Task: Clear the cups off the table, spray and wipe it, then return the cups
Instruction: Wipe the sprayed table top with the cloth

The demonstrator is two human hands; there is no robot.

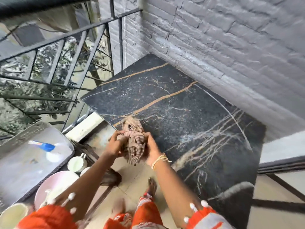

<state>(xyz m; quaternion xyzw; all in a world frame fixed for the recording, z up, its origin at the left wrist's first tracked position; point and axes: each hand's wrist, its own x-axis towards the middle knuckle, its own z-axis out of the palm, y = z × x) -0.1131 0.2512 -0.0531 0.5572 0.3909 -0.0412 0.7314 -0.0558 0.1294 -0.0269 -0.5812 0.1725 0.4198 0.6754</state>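
Hands, the left hand (pixel 115 147) and right hand (pixel 152 150), both clutch a bunched beige cloth (pixel 134 142) at the near left edge of the dark marble table (pixel 189 113), while cups (pixel 76 163) and a spray bottle (pixel 44 146) sit on a grey surface (pixel 21 162) at left.

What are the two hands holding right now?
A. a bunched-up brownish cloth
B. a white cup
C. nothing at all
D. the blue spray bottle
A. Both the left hand and the right hand are wrapped around a bunched-up brownish cloth at the near edge of the dark marble table, while the blue spray bottle lies off to the left and a white cup sits below it.
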